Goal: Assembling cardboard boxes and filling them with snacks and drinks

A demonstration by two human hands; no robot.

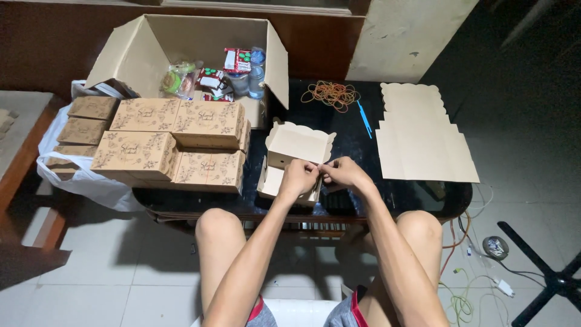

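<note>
Head view, contents as seen from above.

Left hand point(298, 178): fingers curled shut on the front wall of a small half-folded kraft box point(290, 158). Right hand point(345, 172): fingertips pinched together on the same wall, touching the left grip at the middle; what lies between the pinching fingertips is too small to tell.

Half-folded kraft box: directly under and just beyond both grips, near the front edge of the dark table point(357, 142), lid flap with scalloped edge standing up on the far side.

Left of the grips: stack of closed printed kraft boxes point(175, 142), two layers, close beside the held box. Further left, more closed boxes resting in a white plastic bag point(72, 172).

Beyond the grips, upper left: large open carton point(200, 36) holding packets and a bottle.

Beyond the grips, slightly right: heap of rubber bands point(330, 94), with a blue pen point(365, 118) just beside it.

Right of the grips: flat unfolded box blanks point(420, 136), piled, well apart from the hands.

Below the grips: the person's bare knees, tiled floor, loose cables at far right.
</note>
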